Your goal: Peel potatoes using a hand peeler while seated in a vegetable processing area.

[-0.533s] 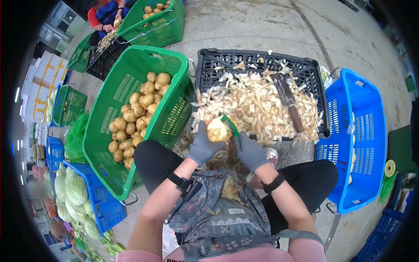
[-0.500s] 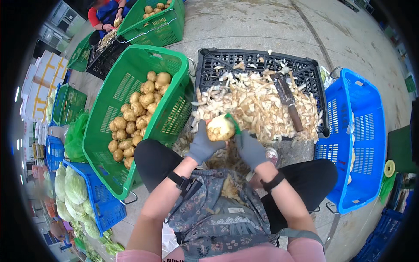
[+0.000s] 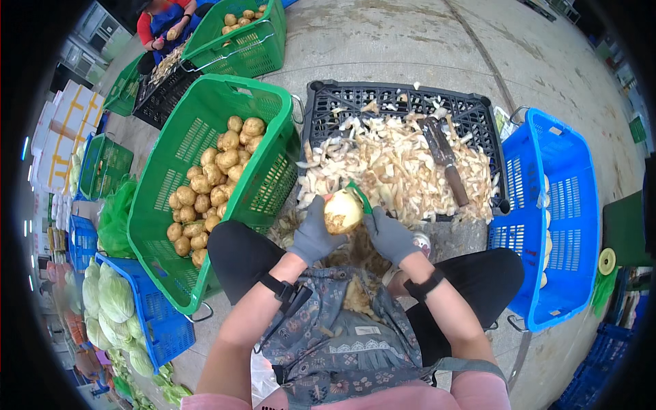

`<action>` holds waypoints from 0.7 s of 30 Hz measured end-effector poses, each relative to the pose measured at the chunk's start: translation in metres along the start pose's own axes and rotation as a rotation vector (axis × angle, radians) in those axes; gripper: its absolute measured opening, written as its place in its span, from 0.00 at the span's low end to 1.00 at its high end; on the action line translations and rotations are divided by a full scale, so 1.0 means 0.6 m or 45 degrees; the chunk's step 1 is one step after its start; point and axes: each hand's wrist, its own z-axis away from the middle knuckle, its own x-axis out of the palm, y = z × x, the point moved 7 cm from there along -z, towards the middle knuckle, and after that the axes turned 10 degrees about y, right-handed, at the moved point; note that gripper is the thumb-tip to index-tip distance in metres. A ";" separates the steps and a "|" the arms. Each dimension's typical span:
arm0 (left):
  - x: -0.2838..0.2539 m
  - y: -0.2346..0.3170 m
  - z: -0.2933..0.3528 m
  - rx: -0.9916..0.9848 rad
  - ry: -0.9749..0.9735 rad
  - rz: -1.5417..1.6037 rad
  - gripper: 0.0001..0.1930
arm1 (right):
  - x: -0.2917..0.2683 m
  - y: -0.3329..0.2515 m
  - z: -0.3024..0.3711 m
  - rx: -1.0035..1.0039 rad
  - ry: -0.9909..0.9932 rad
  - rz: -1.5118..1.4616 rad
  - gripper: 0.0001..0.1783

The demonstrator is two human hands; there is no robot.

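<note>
My left hand (image 3: 314, 236), in a grey glove, is closed round a partly peeled potato (image 3: 343, 213). Pale flesh shows over most of it, with brown skin toward the bottom. In my right hand (image 3: 389, 236), also gloved in grey, is a green peeler (image 3: 360, 196), its head against the potato's upper right side. Just beyond both hands a heap of peelings (image 3: 389, 160) covers much of an upturned black crate (image 3: 328, 102). On that heap rests a knife (image 3: 447, 164) with a brown handle and dark blade.
A green crate (image 3: 160, 263) of unpeeled potatoes (image 3: 212, 178) stands at my left, a blue crate (image 3: 570, 225) with pale peeled ones at my right. Cabbages (image 3: 113, 301) fill another blue crate at the lower left. Farther off, a person (image 3: 167, 27) handles potatoes beside more crates.
The potato has turned slightly in my left hand and shows more pale flesh. The peeler has shifted a little left and tilts more. The view has moved slightly.
</note>
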 end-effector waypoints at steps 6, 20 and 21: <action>-0.009 0.002 -0.008 0.013 0.033 -0.135 0.42 | -0.039 0.012 -0.007 0.099 0.098 -0.021 0.22; 0.003 0.065 -0.039 0.337 0.362 -0.221 0.41 | -0.083 0.016 -0.001 -0.011 0.348 0.094 0.11; 0.000 0.064 -0.051 0.347 0.373 -0.220 0.41 | -0.086 0.003 -0.006 -0.022 0.359 0.096 0.11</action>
